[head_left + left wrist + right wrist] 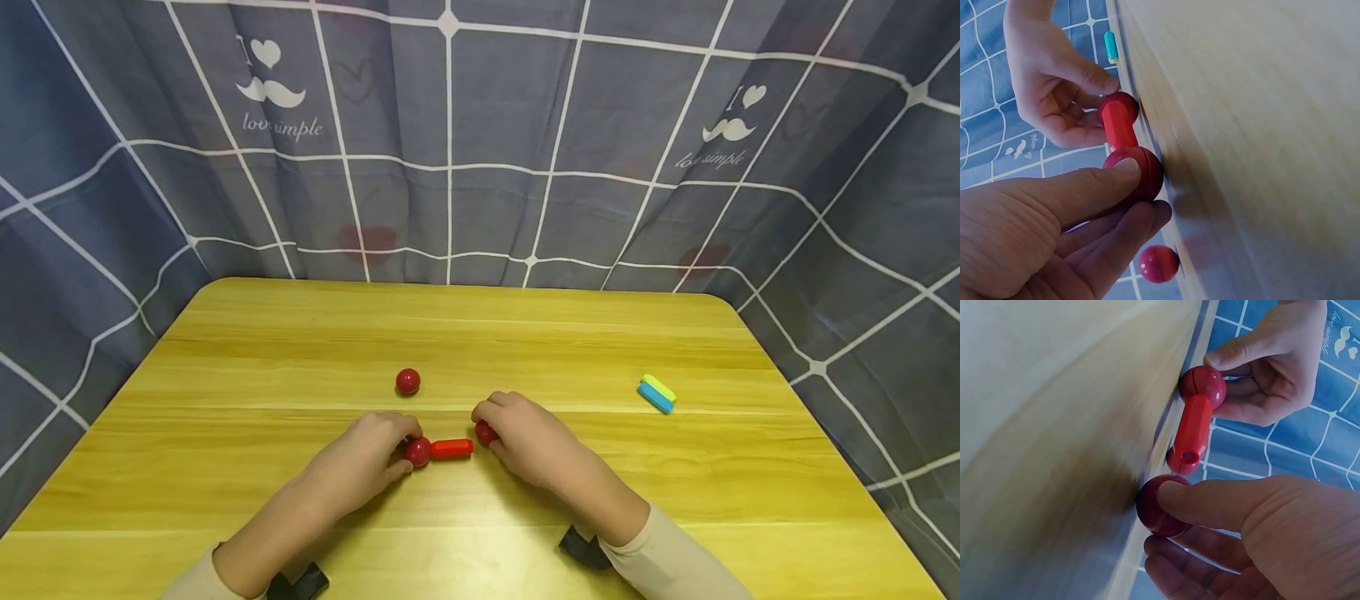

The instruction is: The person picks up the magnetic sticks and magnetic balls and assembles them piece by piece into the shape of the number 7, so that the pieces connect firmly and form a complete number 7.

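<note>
Two bare hands at work low over a wood-grain table [465, 333]. Left hand [363, 458]: thumb and fingers pinch a dark red ball [418, 452], thumb laid on its near side. A bright red stick [452, 448] juts from that ball toward the other hand, one end against the ball, faceted sides, a small round hole visible in its free end from the right wrist.

Right hand [532, 437]: thumb and fingers clamped on a second red ball [484, 432], held just beside the stick's free end; from above I make out a narrow gap between the two. Both held balls sit near the middle of the table, toward the person.

Third red ball [408, 382] rests alone on the wood, beyond the left hand. Off to the right, well apart, a yellow stick [660, 387] and a blue stick [656, 398] lie side by side. Pale sleeves [667, 554] on both arms. Grey-blue curtain [495, 108] behind, white grid lines, hearts and moustaches printed on it.
</note>
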The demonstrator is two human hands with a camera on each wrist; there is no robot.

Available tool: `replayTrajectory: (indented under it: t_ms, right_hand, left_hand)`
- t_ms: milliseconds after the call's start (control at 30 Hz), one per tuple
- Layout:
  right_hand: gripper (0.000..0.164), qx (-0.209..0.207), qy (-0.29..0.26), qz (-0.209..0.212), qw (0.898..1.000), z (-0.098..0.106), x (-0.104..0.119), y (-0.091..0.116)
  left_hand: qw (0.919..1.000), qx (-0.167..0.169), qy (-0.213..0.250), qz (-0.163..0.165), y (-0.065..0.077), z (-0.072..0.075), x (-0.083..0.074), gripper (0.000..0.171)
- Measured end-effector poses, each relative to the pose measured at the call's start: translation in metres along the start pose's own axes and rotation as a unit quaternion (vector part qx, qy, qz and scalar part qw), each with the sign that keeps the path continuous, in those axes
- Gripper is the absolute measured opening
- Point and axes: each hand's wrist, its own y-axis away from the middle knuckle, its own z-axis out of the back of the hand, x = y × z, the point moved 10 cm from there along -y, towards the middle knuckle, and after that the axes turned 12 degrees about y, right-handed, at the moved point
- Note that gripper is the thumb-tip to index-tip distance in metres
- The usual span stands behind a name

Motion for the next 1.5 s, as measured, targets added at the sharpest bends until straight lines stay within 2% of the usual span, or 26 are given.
replayTrajectory:
  t_ms: [533,867,1100,1300,1500]
  right_hand:
    - [0.023,0.013,-0.008,0.021,1.0,-0.001,0.008,0.011]
    - [0.016,0.01,-0.015,0.028,0.999,0.0,0.014,0.013]
    - [0.017,0.006,-0.015,0.028,0.999,0.0,0.015,0.014]
    - [0.032,0.014,-0.03,0.011,0.999,-0.002,0.004,0.019]
    - [0.037,-0.018,-0.018,-0.033,0.999,0.007,-0.025,0.03]
  left_hand:
    - [1.0,-0.004,-0.008,-0.004,-0.001,-0.001,-0.001,0.024]
    - [0.9998,-0.008,-0.01,-0.013,-0.001,-0.001,-0.003,0.024]
    - [0.9997,-0.011,-0.013,-0.016,0.0,-0.001,-0.004,0.023]
    - [0.9997,-0.014,-0.011,-0.019,0.0,-0.001,-0.004,0.023]
    - [0.9996,-0.018,-0.009,-0.021,0.0,-0.002,-0.004,0.021]
